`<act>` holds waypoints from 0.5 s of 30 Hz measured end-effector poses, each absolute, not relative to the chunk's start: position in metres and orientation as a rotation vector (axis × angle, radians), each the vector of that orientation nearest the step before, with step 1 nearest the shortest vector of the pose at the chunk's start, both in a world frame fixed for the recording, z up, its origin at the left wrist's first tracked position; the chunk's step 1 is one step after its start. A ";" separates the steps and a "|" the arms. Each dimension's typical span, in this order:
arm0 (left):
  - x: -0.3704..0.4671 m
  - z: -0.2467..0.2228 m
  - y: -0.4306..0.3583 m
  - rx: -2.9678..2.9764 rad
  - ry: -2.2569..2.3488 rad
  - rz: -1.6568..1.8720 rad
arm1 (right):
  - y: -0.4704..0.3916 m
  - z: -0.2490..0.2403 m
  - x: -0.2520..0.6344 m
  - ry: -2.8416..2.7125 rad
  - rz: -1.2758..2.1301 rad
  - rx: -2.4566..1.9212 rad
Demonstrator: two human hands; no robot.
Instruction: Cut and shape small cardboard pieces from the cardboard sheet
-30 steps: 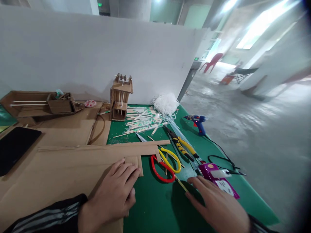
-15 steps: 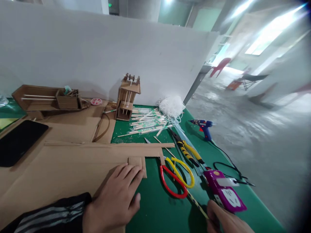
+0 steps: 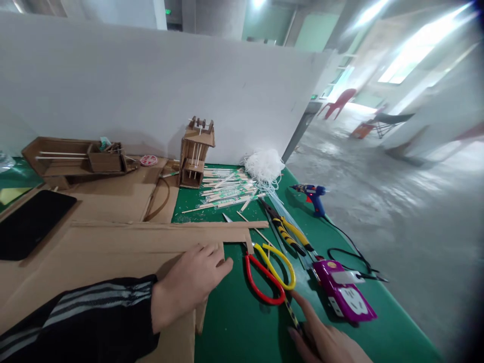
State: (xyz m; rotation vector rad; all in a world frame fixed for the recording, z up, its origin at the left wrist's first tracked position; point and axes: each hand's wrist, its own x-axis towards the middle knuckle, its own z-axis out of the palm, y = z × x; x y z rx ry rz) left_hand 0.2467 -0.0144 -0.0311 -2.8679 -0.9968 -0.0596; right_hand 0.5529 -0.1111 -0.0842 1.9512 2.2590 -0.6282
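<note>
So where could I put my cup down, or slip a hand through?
Bare green shows between the cardboard sheet and scissors, bordered by both hands: left, right. A narrower strip lies between the pliers and glue gun. Bare cardboard lies right of the black slab. It's crowded from the sticks down to the scissors.

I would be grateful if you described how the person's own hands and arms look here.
The left hand is bare, without a glove, and comes out of a long black sleeve with pale grey stripes running along it. The right hand is also ungloved; the frame cuts it off, so no sleeve shows there.
</note>
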 end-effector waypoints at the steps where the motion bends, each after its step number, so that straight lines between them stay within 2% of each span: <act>1: 0.248 -0.031 -0.014 -2.861 -0.988 -0.051 | -0.109 -0.086 0.551 2.253 -0.645 1.986; 7: 0.249 -0.032 -0.012 -2.853 -0.963 -0.009 | -0.108 -0.099 0.550 2.238 -0.593 2.096; 15: 0.245 -0.033 -0.013 -2.808 -0.993 -0.058 | -0.099 -0.092 0.547 2.086 -0.640 2.299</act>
